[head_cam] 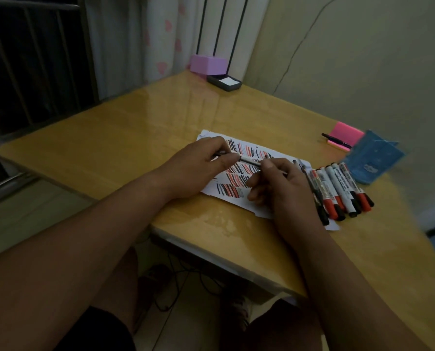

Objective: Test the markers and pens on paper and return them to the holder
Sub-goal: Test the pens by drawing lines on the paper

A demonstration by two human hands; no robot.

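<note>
A white sheet of paper (236, 198) covered with red and black test strokes lies on the wooden table (135, 133). Both hands hold one white marker (248, 160) level above the sheet. My left hand (201, 168) grips its left end, and my right hand (285, 188) grips its right end. To the right of the paper, several red and black capped markers (338, 188) lie side by side. A blue holder (371, 158) lies on its side just behind them.
A pink sticky-note pad (345, 133) with a black pen (334, 140) on it sits at the right rear. A purple box (207, 64) and a dark tray (224, 82) stand at the far corner. The wall runs along the table's right side.
</note>
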